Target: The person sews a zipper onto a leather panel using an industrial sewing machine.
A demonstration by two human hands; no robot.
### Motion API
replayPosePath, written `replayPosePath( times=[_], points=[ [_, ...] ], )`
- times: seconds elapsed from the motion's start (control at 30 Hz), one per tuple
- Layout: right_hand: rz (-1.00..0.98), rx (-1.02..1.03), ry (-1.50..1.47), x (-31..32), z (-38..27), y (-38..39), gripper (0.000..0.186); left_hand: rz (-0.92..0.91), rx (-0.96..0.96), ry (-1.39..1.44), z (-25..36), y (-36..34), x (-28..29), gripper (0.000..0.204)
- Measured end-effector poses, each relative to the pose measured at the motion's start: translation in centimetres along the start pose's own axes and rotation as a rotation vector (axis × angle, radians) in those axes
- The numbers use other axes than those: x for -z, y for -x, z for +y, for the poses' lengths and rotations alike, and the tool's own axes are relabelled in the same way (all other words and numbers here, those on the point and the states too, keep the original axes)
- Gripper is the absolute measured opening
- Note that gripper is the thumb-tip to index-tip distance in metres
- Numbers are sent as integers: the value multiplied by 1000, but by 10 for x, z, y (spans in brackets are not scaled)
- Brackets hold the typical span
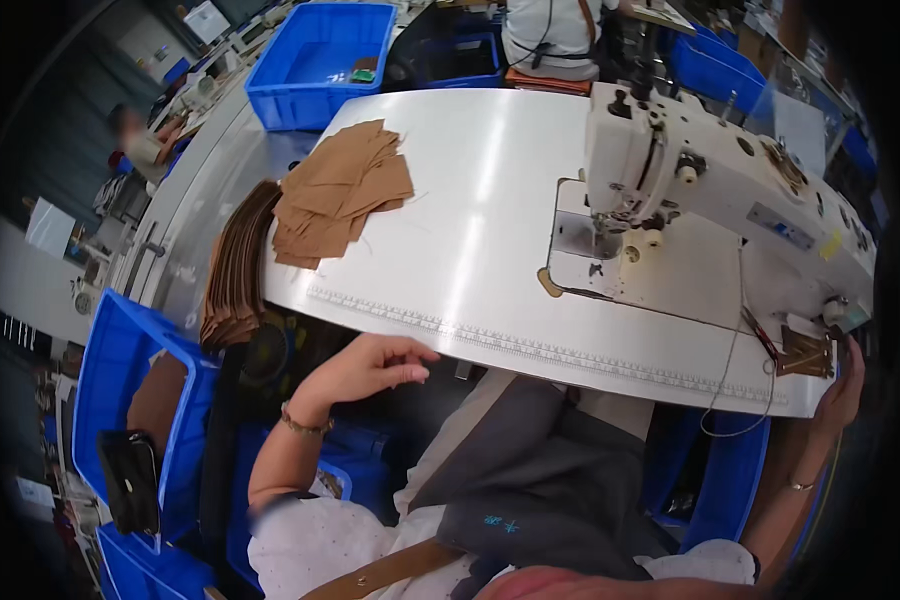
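My left hand hovers at the front edge of the white sewing table, fingers loosely bent, thumb apart, nothing in it. At the table's far right corner my right hand rests against the edge, its fingers stretched upward; what its palm touches is hidden. Near it lie a small brown tray and red-handled thread snips on a cord. The white sewing machine stands on the right, with no fabric visible under its needle. A loose pile of brown fabric pieces sits at the table's left.
A row of stacked brown pieces stands by the table's left edge. Blue bins are behind and at left, a dark purse-like item hanging over the left one. A ruler strip runs along the front edge. Other people sit farther back.
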State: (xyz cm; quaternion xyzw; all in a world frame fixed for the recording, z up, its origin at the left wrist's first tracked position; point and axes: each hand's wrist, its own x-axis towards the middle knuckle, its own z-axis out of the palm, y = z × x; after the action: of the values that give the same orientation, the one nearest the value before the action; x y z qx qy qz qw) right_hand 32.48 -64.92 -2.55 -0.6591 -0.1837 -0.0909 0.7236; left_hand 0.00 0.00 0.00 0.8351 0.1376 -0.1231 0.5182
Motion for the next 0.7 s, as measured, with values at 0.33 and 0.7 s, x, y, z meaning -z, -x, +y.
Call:
replayPosePath(
  times=[0.33, 0.7],
  points=[
    [-632, 850, 994, -250, 27, 60, 36, 978, -276, -862, -44, -89, 142, 22],
    [-644, 660, 904, -240, 27, 61, 41, 780, 113, -1139, -62, -162, 204, 13]
  ],
)
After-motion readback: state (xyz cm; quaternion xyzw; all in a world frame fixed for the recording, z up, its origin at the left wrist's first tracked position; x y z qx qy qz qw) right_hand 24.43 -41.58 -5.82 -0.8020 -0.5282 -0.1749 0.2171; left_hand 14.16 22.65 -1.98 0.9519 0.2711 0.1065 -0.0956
